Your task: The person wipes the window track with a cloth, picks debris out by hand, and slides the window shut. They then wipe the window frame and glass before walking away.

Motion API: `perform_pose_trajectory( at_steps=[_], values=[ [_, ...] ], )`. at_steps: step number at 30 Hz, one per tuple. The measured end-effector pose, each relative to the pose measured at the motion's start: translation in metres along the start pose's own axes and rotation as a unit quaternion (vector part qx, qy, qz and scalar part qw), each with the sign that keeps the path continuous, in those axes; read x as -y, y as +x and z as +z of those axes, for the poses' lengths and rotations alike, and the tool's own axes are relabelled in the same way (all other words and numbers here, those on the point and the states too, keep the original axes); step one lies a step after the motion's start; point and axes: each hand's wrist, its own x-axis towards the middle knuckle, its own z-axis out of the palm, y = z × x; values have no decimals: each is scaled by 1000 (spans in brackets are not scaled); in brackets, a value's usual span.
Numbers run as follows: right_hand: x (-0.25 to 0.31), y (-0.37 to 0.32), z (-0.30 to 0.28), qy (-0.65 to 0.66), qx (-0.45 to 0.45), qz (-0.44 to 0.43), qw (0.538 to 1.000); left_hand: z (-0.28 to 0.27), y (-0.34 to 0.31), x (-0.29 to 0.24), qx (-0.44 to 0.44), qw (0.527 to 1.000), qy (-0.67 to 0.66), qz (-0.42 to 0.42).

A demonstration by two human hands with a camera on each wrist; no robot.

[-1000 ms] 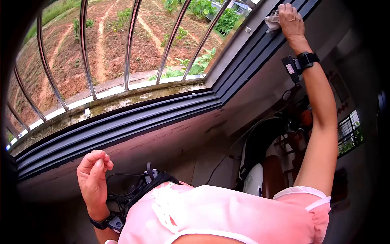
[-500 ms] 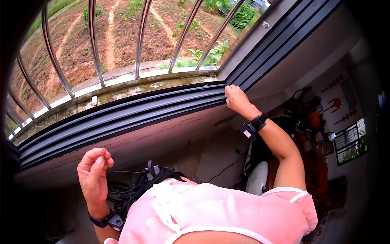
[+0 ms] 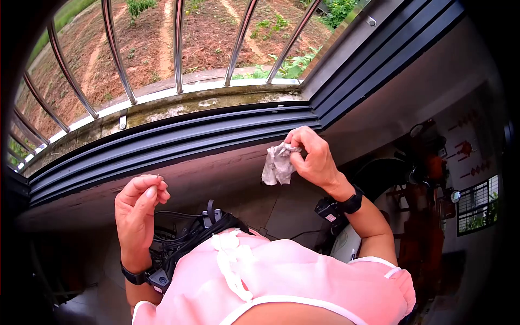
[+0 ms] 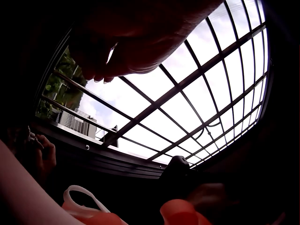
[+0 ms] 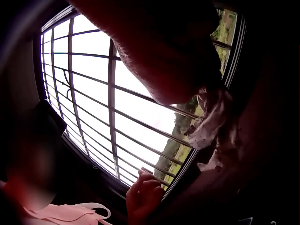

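In the head view my right hand (image 3: 315, 158) pinches a crumpled, dirty greyish-white rag (image 3: 278, 164) between thumb and fingers, and the rag hangs from the fingertips. This hand is just in front of the window track's right corner. The rag (image 5: 211, 124) also dangles below the dark, shadowed hand in the right wrist view. My left hand (image 3: 142, 208) is raised at the left, thumb against the bent fingers, with a tiny thin thing (image 3: 158, 175) sticking up at the fingertips; its kind is too small to tell. The dark grooved window track (image 3: 179, 134) runs beyond both hands.
Upright metal bars (image 3: 179, 49) stand outside the track, on a stained ledge (image 3: 216, 102), with a soil field beyond. The dark side frame (image 3: 374, 65) rises at the right. Black cables (image 3: 179, 238) lie by the pink garment (image 3: 281, 271). Dim furniture lies behind on the right.
My right hand has come down from the side frame to the track's corner, then back toward the body, with the rag in it. The left hand stays nearly still.
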Motion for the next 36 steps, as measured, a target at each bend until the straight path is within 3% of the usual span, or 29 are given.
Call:
perform_pose_trajectory(
  at_steps=[2,3,7,8,13,18,21,26,31,36],
  values=[
    [-28,2,-16,-160,-61,-37,985,12,1,5,10,1000,2,-4],
    [-36,2,-21,-209,-56,-6,976,18,2,8,16,1000,4,-3],
    [-72,-6,-6,-206,5,60,977,40,2,21,10,1000,18,-2],
    [-68,-5,5,-222,2,21,975,44,1,24,3,1000,23,-3],
    [-19,15,70,-91,-15,-99,991,64,3,45,-37,997,69,-18],
    [19,40,126,70,6,-225,972,70,1,66,-67,990,122,-11],
    [30,47,124,286,67,-183,938,67,-6,67,-124,982,137,20],
    [11,61,112,212,7,-206,955,58,-31,56,-246,950,187,41],
    [14,68,129,128,70,-221,964,59,-55,50,-319,925,200,54],
    [75,124,139,245,101,-293,919,39,-71,39,-355,906,209,93]
  ],
)
